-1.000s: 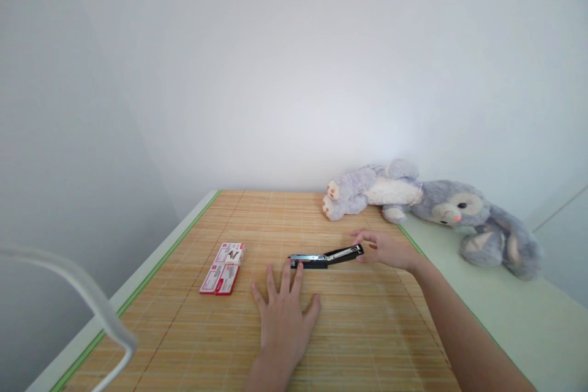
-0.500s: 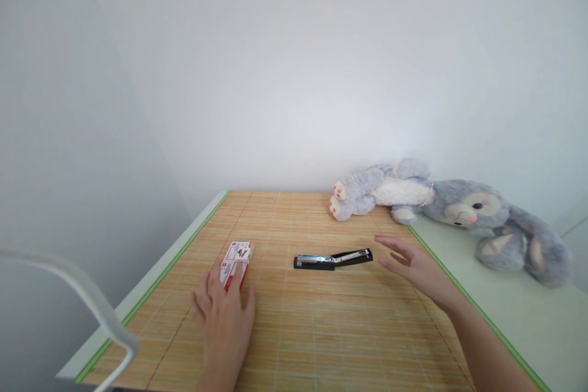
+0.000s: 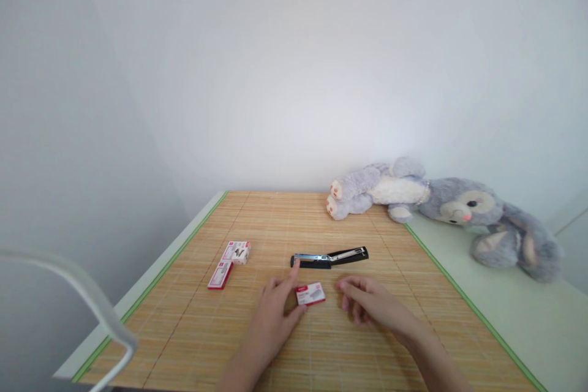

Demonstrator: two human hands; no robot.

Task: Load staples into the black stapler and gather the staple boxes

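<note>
A person's left hand (image 3: 274,316) pinches a small staple box (image 3: 310,294) between thumb and fingers at the near middle of a bamboo mat (image 3: 184,331), with the index finger stretched out past the box's far-left corner. At 3 o'clock from the box, the right hand (image 3: 374,306) rests low over the mat with fingers loosely curled and nothing in its grasp (its fingertips sit just beside the box, and contact cannot be made out).

At 12 o'clock from the held box, a black stapler (image 3: 329,257) lies swung open, its two arms nearly in one line on the mat, near the left index fingertip. Toward 10 o'clock, a flat red-and-white box (image 3: 220,274) lies on the mat, and a second box of the same kind (image 3: 237,252) sits just beyond it, touching or nearly so.

Farther back, at about 1 o'clock, a grey plush rabbit (image 3: 459,208) lies on its side across the mat's far-right corner and the pale green table (image 3: 505,312), close to the white wall (image 3: 294,73). A blurred white curved bar (image 3: 82,288) crosses the frame's lower left, off the table's edge.
</note>
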